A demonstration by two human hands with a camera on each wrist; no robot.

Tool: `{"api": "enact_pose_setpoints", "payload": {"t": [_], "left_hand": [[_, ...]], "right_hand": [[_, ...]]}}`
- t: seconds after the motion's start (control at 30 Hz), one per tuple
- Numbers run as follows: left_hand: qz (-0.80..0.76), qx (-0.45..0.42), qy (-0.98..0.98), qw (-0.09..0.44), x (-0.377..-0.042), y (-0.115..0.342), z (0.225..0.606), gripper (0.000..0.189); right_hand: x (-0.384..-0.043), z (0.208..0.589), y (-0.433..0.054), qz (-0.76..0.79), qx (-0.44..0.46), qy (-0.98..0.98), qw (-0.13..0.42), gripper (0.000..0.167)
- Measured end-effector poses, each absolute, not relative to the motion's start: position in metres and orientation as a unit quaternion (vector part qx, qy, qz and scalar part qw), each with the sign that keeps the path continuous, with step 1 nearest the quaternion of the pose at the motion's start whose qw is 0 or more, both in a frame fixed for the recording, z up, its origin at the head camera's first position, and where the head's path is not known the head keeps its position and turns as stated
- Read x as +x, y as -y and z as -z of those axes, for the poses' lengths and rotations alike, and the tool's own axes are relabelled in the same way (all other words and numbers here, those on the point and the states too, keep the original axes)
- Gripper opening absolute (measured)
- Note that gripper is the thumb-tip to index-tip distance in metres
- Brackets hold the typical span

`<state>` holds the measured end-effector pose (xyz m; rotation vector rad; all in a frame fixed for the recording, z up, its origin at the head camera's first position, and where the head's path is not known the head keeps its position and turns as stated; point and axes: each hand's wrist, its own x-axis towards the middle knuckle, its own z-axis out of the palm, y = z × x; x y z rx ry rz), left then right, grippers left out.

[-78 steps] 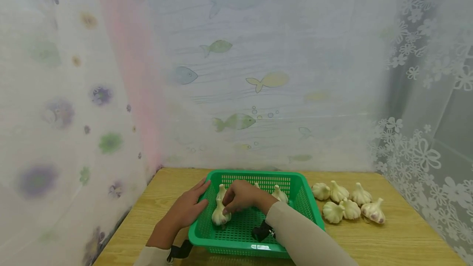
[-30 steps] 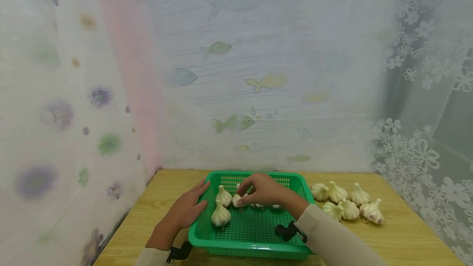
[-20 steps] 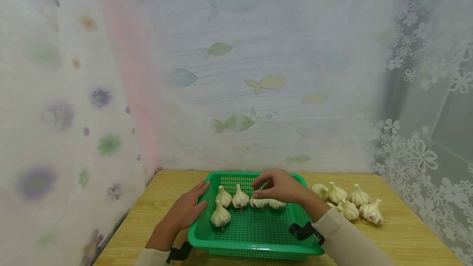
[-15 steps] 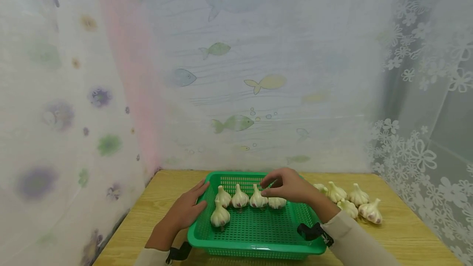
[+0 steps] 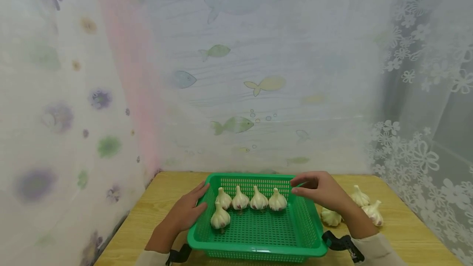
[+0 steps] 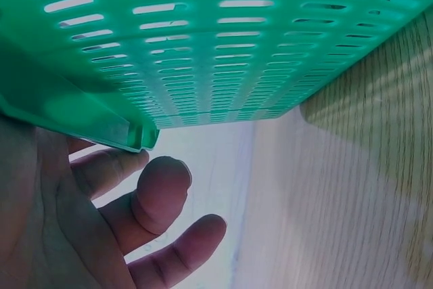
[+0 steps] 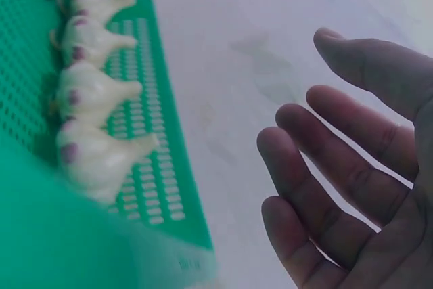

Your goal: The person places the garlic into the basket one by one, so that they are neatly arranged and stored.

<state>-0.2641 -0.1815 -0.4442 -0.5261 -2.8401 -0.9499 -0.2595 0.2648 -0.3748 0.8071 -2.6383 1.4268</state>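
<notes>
A green plastic basket (image 5: 258, 250) holds several garlic bulbs. A row of them, including one bulb (image 5: 277, 200) at its right end, stands along the far wall, stems up. Another bulb (image 5: 220, 217) sits in front of the row's left end. My left hand (image 5: 186, 208) rests on the basket's left rim; its fingers look relaxed over the rim in the left wrist view. Over the right rim hovers my right hand (image 5: 323, 190), fingers spread and holding nothing, as the right wrist view (image 7: 352, 167) confirms with the hand.
On the wooden table (image 5: 402, 241), right of the basket, lie loose garlic bulbs, among them one near my wrist (image 5: 330, 217) and one farther right (image 5: 375, 213). My right hand and forearm hide others. A patterned curtain (image 5: 258, 52) hangs behind the table.
My right hand has let go of the front-left garlic bulb and moved right, out over the basket's right rim. The bulbs stay in the basket; my left hand has not moved.
</notes>
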Motion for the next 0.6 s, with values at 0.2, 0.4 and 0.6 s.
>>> {"api": "enact_pose_setpoints", "payload": {"t": [0.2, 0.4, 0.6], "left_hand": [[0.313, -0.174, 0.932, 0.052, -0.265, 0.184, 0.447, 0.058], [0.311, -0.173, 0.933, 0.052, -0.264, 0.184, 0.447, 0.058], [0.321, -0.175, 0.93, 0.049, -0.263, 0.182, 0.445, 0.058]], "right_hand": [[-0.247, 0.382, -0.294, -0.474, 0.184, 0.857, 0.086, 0.034], [-0.241, 0.385, -0.329, -0.454, 0.124, 0.873, 0.127, 0.037], [-0.241, 0.385, -0.357, -0.423, 0.065, 0.887, 0.175, 0.043]]}}
